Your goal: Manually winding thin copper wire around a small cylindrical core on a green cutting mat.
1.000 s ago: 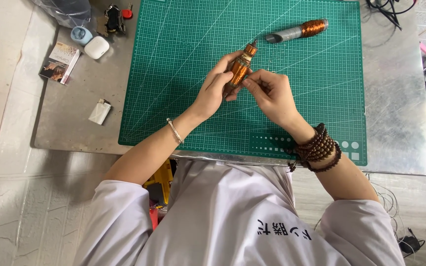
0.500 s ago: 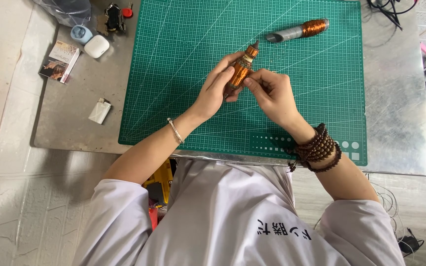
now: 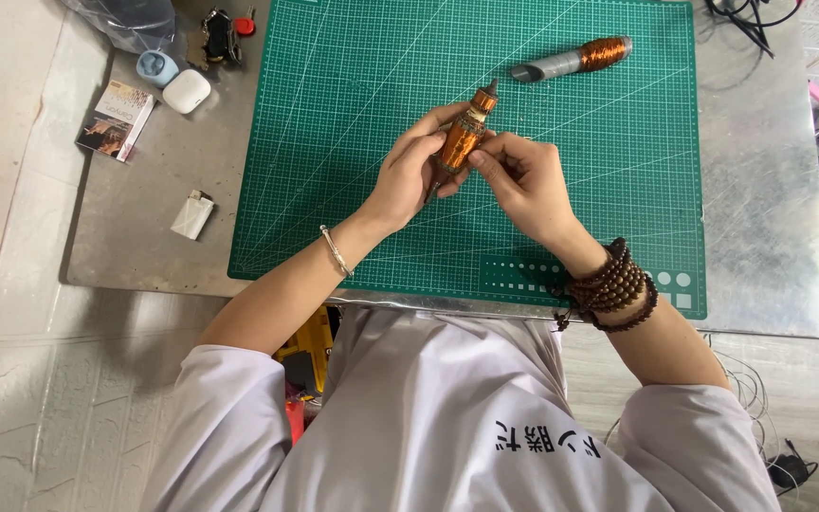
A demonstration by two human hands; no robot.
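Note:
My left hand (image 3: 408, 178) grips a small motor rotor wound with copper wire (image 3: 464, 133), holding it tilted above the green cutting mat (image 3: 353, 85). My right hand (image 3: 521, 180) pinches the side of the same rotor with thumb and fingertips. A thin silver bracelet sits on my left wrist and dark wooden bead bracelets (image 3: 610, 284) wrap my right wrist. A second copper-wound rotor with a grey shaft end (image 3: 575, 59) lies on the mat at the far right.
On the metal table (image 3: 770, 190) to the left of the mat lie a white lighter (image 3: 192, 213), a small printed box (image 3: 116, 119), a white earbud case (image 3: 186, 91) and a pale blue cap (image 3: 156, 66). Black cables (image 3: 751, 19) run off the far right corner.

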